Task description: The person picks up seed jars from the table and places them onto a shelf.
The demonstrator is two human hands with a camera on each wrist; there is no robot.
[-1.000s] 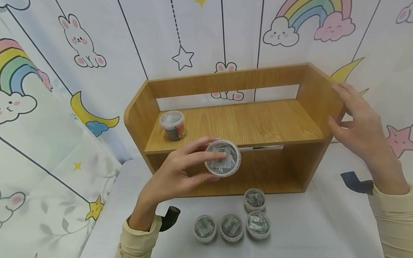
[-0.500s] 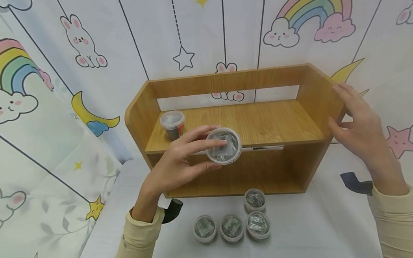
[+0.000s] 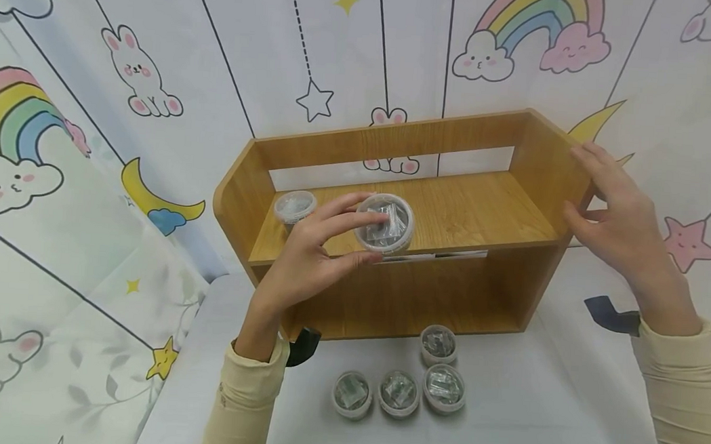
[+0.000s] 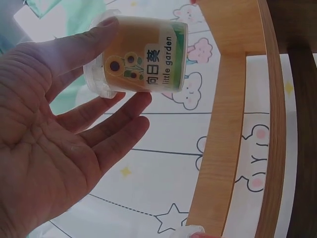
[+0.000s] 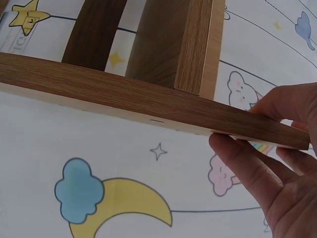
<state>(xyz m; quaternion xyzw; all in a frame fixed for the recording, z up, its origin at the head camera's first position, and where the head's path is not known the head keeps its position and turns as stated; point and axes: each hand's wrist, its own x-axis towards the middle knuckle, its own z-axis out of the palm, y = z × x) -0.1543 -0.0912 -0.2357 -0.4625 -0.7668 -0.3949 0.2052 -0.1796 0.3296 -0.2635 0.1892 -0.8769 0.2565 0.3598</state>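
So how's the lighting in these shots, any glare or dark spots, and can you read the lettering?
Head view: soft, even light, small glints on the front-row tubs; left wrist view: a washed-out bright patch at upper left, yet "little garden" reads clearly on the held tub; right wrist view: the wooden shelf has dark inner parts against a bright backdrop.

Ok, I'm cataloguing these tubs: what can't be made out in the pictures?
Shelf tub: head view, lower side mostly hidden by the left hand.
Table tubs: head view, packets cover what lies beneath; any side print too foreshortened to read.
Held tub: left wrist view, its far side faces away.
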